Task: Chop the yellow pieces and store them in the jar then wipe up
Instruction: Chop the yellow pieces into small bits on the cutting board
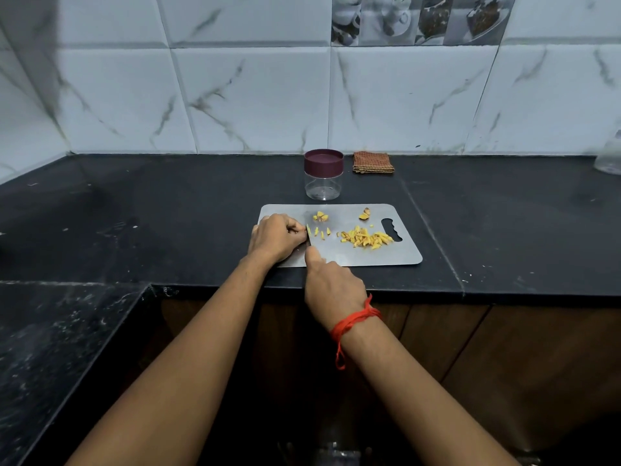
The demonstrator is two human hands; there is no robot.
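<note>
Now left hand [275,237] pinches a yellow piece [308,229], fingers curled (right hand [333,284] grips knife [309,241]).

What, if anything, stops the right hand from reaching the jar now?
Probably nothing, so yes. The jar stands just behind the board, with only low yellow pieces between. The right hand holds a knife, though, so it should set that down first.

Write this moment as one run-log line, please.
step: chopping | left hand: holds yellow piece | right hand: grips knife | chopped pile: on cutting board | jar: lidded, empty | cloth: folded, beside jar
</note>
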